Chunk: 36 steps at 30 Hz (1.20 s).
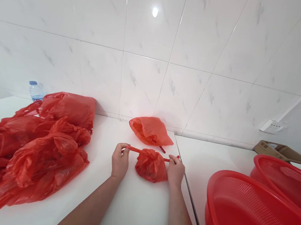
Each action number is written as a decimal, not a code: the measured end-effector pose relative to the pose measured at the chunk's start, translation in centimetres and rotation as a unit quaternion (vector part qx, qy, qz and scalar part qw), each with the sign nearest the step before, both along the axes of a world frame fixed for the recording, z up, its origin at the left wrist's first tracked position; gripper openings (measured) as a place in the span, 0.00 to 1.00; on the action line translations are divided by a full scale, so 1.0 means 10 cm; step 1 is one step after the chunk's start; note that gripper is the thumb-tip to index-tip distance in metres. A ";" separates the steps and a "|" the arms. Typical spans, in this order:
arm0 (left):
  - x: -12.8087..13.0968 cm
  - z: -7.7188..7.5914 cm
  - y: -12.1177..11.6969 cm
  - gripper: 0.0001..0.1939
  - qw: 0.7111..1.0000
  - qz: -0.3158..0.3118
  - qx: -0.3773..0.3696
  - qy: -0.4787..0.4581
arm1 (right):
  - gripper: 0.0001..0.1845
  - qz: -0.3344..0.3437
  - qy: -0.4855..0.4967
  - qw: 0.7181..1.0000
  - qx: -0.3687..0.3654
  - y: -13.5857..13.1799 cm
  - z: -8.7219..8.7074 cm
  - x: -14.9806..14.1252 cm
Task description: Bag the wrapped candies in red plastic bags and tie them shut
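A small red plastic bag (152,169) with something inside sits on the white table in front of me, its neck gathered. My left hand (120,160) pinches one twisted handle of this bag and holds it stretched out to the left. On the other side, my right hand (175,170) grips the opposite handle, so both handles are pulled apart sideways. What the bag contains is hidden by the plastic. Just behind it lies another red plastic bag (151,130), its mouth partly open toward the left.
Several full red bags (44,152) are heaped on the left, with a water bottle (35,91) behind them. At right stand two red plastic baskets (226,175) and a cardboard box (283,152). A gap (195,205) runs between the tables. A tiled wall (144,84) closes the back.
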State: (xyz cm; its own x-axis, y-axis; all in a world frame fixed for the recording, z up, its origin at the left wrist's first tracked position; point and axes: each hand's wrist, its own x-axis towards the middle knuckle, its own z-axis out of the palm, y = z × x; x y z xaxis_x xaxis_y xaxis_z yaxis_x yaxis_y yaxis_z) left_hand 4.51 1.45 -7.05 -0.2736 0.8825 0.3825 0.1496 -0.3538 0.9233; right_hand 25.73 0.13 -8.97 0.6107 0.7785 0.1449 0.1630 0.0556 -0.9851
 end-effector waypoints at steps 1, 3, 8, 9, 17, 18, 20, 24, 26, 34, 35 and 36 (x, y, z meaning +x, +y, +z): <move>-0.02 -0.03 0.03 0.04 1.000 0.011 -0.014 -0.012 | 0.13 -0.023 -0.020 1.000 -0.009 0.00 0.00 0.04; -0.03 -0.09 0.09 0.04 0.999 0.022 -0.036 -0.028 | 0.15 -0.046 -0.053 0.997 -0.027 -0.02 0.00 0.09; 0.01 -0.15 0.12 0.14 0.998 0.044 -0.044 -0.023 | 0.27 -0.037 -0.101 0.992 -0.067 -0.05 0.04 0.02; 0.03 -0.14 0.11 0.19 0.998 0.044 -0.038 -0.014 | 0.28 -0.022 -0.106 0.991 -0.072 -0.05 0.05 -0.02; 0.19 -0.11 -0.07 0.36 0.973 -0.174 -0.017 0.149 | 0.22 0.203 -0.126 0.969 -0.068 -0.03 0.05 -0.45; 0.19 -0.11 -0.08 0.28 0.975 -0.166 -0.022 0.144 | 0.23 0.197 -0.119 0.971 -0.064 -0.04 0.05 -0.46; 0.17 -0.06 -0.08 0.15 0.984 -0.130 -0.025 0.120 | 0.27 0.179 -0.090 0.978 -0.065 -0.06 0.05 -0.45; -0.10 0.29 -0.05 0.11 0.997 -0.034 0.013 0.067 | 0.30 0.181 -0.019 0.980 -0.085 -0.07 0.04 -0.39; -0.41 0.62 -0.07 0.10 0.997 0.023 0.047 0.054 | 0.28 0.183 -0.010 0.979 -0.085 -0.06 0.03 -0.39; -1.64 1.27 -0.34 0.37 0.824 0.438 0.062 0.353 | 0.20 0.186 -0.086 0.976 -0.080 0.00 -0.02 -0.51; -1.71 1.17 -0.35 0.36 0.809 0.418 0.016 0.413 | 0.19 0.185 -0.093 0.975 -0.080 0.01 -0.02 -0.52; -1.77 1.05 -0.35 0.35 0.796 0.387 -0.030 0.464 | 0.18 0.184 -0.101 0.974 -0.080 0.01 -0.02 -0.53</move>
